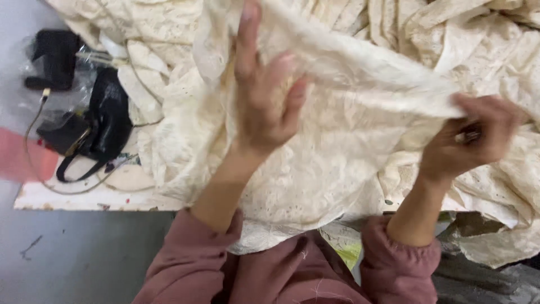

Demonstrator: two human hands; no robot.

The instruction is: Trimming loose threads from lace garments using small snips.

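Note:
A large cream embroidered fabric (pixel 337 157) with small eyelet holes is piled over a white table (pixel 67 197) and hangs off its near edge. My left hand (pixel 264 95) is raised with fingers spread, and a fold of the fabric is draped over its fingertips. My right hand (pixel 478 138) pinches the same fold at its right end, with something small and shiny between the fingers. The fold is stretched between the two hands. Both arms wear dusty-pink sleeves.
A black handbag (pixel 104 124) with a strap lies at the table's left end, beside a black object in clear plastic (pixel 53 56) and a thin cable (pixel 34 124). Grey floor (pixel 84 253) lies below the table edge. A yellow-green scrap (pixel 349 253) shows near my lap.

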